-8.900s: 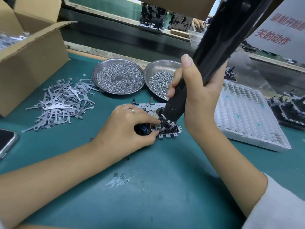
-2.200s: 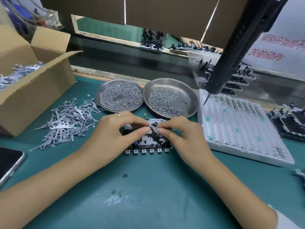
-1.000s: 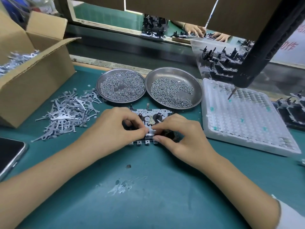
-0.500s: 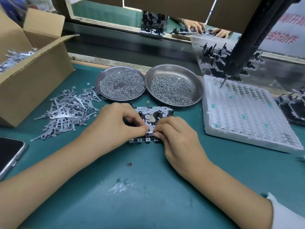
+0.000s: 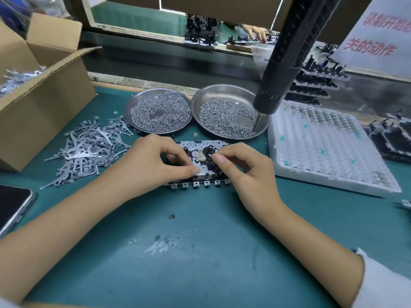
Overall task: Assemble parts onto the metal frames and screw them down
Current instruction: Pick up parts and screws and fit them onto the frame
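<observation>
The left hand [image 5: 153, 162] rests with curled fingers on the left part of the metal frame [image 5: 201, 162], its thumb and forefinger pressed down on the plate near the middle. The right hand [image 5: 244, 167] pinches a small part, too small to identify, between thumb and forefinger just over the frame's black round fitting. The frame lies flat on the green mat [image 5: 200, 252], its row of small tabs toward the near edge.

Just beyond the frame stand two steel dishes of screws, the left dish [image 5: 158, 111] and the right dish [image 5: 229, 110], touching each other. A black hanging screwdriver [image 5: 287, 54] points its bit into the right dish. Right of the frame lies a white foam tray [image 5: 329, 150]. To the left lies a heap of flat metal levers [image 5: 89, 147], then an open cardboard box [image 5: 42, 103]. A phone [image 5: 13, 205] lies at the near left edge.
</observation>
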Demonstrator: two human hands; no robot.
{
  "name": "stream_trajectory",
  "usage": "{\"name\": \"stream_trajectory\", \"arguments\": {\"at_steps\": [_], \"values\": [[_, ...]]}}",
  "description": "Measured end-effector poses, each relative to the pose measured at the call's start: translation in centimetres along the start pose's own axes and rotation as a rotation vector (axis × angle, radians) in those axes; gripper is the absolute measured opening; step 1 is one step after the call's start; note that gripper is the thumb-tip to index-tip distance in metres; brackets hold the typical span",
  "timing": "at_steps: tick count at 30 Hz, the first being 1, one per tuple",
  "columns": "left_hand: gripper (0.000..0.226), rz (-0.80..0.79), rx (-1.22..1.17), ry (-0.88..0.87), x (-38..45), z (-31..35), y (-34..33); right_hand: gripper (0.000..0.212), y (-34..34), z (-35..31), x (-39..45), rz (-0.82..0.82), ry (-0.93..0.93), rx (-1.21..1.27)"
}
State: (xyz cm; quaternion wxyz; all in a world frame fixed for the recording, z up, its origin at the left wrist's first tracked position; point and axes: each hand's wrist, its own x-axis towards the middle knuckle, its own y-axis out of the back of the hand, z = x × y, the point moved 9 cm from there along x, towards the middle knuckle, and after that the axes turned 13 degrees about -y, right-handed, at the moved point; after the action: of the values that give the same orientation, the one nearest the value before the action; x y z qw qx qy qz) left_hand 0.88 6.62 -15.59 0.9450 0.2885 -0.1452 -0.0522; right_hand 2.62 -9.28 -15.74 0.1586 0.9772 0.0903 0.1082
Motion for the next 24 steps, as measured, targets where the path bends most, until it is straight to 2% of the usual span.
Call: {"name": "stream_trajectory", "arguments": {"at_steps": [3,4,6,7,9,12,15,17,20,24], "values": [[0.023,-0.018,-0.005,-0.015,-0.1,0.3,0.1,0.010,0.1,0.0,-0.1,0.007,-0.007,0.030],[0.026,0.013,-0.012,-0.023,0.0,0.3,0.4,0.010,0.1,0.0,-0.1,0.011,-0.004,0.039],[0.016,0.153,0.005,-0.058,0.5,0.4,1.9,0.011,0.2,-0.1,-0.1,0.018,-0.003,0.054],[0.010,0.237,0.074,-0.081,0.9,0.4,3.1,0.013,0.2,-0.1,-0.2,0.023,-0.003,0.059],[0.015,0.323,0.308,-0.103,2.0,0.3,5.0,0.015,0.3,-0.2,-0.2,0.033,0.000,0.063],[0.034,0.171,0.588,0.019,4.5,-1.9,5.4,0.015,0.3,-0.2,-0.2,0.037,0.003,0.069],[0.038,0.069,0.586,0.160,5.9,-3.9,4.7,0.015,0.3,-0.1,-0.2,0.035,-0.004,0.083],[0.027,0.091,0.590,0.199,6.1,-4.3,4.7,0.017,0.3,-0.1,-0.2,0.037,-0.003,0.082],[0.013,0.204,0.620,0.164,5.7,-3.7,5.4,0.014,0.3,-0.1,-0.1,0.043,0.002,0.073],[0.013,0.306,0.680,0.125,4.9,-2.8,6.3,0.011,0.3,-0.1,0.0,0.038,0.008,0.074]]}}
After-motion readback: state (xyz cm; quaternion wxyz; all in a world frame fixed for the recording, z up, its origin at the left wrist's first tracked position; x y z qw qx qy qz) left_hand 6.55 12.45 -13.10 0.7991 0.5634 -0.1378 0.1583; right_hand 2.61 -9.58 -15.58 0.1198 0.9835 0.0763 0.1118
